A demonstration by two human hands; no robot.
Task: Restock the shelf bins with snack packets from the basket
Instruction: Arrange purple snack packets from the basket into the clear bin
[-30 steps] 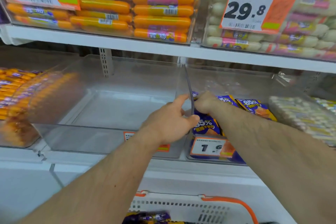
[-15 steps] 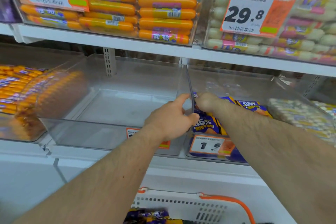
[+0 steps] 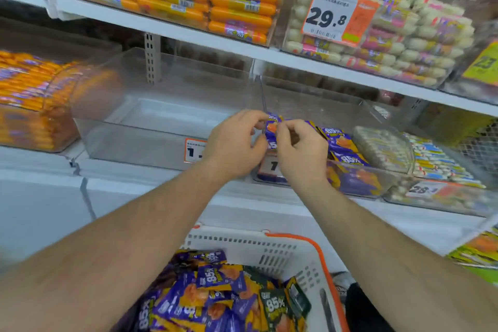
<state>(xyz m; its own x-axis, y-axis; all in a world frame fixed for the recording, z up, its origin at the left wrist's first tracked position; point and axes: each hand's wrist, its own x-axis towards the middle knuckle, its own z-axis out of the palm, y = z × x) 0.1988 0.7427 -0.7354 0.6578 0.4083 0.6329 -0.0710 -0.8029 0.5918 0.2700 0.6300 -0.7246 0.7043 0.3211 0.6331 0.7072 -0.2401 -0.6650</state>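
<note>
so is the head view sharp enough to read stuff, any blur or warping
Head view: the 29.8 price tag reads cleanly; the purple packets in the basket are soft but legible. The edges smear, the orange sausages on the left blur, and the wide lens bows the white shelf edge.

1. The snack packet between the two hands is purple with an orange patch and white "85%" lettering.
2. The packets just right of the hands are the same purple and orange.
3. The basket below the hands is white with an orange rim; its packets are purple and orange, a few dark green.
4. The sausages above the hands are orange with purple labels.
5. The price tag up and right is white and orange with black digits.
</note>
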